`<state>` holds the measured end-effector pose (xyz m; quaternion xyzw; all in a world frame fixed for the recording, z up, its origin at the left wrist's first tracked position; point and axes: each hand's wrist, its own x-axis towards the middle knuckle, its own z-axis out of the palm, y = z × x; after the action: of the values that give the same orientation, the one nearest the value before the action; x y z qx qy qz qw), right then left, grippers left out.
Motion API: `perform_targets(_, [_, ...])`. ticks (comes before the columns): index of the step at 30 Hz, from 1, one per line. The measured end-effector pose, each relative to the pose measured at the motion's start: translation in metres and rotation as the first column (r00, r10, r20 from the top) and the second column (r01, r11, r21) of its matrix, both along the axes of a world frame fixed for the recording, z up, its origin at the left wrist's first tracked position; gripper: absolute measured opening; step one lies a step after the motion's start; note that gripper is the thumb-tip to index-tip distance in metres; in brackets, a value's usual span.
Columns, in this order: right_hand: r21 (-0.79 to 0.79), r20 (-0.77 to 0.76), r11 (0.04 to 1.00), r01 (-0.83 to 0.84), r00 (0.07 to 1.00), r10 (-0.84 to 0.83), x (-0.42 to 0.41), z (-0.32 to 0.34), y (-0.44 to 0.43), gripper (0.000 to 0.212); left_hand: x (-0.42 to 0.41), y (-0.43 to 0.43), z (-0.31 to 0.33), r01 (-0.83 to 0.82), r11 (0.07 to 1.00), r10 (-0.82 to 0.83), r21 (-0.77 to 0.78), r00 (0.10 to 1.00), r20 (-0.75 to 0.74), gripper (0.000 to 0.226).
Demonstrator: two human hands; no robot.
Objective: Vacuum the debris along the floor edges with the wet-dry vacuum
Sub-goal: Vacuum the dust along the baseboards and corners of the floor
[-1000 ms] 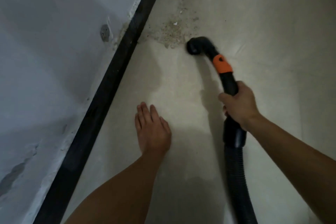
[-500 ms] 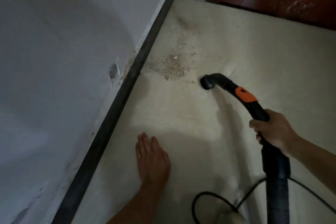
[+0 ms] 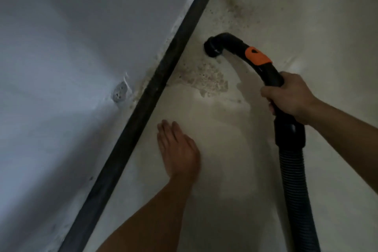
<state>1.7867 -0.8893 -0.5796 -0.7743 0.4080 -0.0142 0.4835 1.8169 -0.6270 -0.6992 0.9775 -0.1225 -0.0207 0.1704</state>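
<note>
Nearest the camera, the left hand (image 3: 180, 150) is laid flat on the pale floor (image 3: 235, 200), palm down, fingers together and extended; nothing is held in it. It is set just beside the dark baseboard (image 3: 143, 112) and appears to serve as a prop.

To its right, the ribbed black hose (image 3: 294, 186) is seen rising up the frame into a rigid wand, around which the right hand (image 3: 290, 96) is wrapped in a closed grip, just below the orange collar (image 3: 258, 55).

Beyond the hand, the wand curves left and ends in the nozzle (image 3: 212, 49), mouth down on or just above the floor; contact cannot be confirmed.

The main debris patch (image 3: 204, 80) lies between the nozzle and the left hand, near the baseboard, so it lies back toward the person from the nozzle. Its long axis runs out from the baseboard across the floor. The right hand is the working hand; a short pull back and leftward is judged to be needed.

Finer specks (image 3: 235, 10) are scattered farther along the edge. Crumbled grit is seen at the joint where the white wall (image 3: 71, 47) meets the baseboard, beside a small round fitting (image 3: 119, 93). No obstacle is seen between nozzle and patch.
</note>
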Motion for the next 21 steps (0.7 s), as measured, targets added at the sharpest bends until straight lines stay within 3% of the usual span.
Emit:
perform_targets(8, [-0.060,-0.059,0.975,-0.214,0.976,0.210,0.040,-0.005,0.013,0.019,0.004,0.000,0.006,0.003,0.995,0.004,0.096,0.998,-0.070,0.058])
perform_targets(17, [-0.127,-0.048,0.953,-0.274,0.962,0.270,0.018,-0.010,0.032,0.021,0.008,-0.005,0.011,0.012,0.996,-0.003,0.088,0.995,-0.097,0.057])
perform_targets(21, [-0.047,-0.057,0.952,-0.301,0.953,0.298,0.012,-0.002,0.039,0.020,0.004,0.002,0.014,0.032,0.998,-0.025,0.060,0.994,-0.104,0.053])
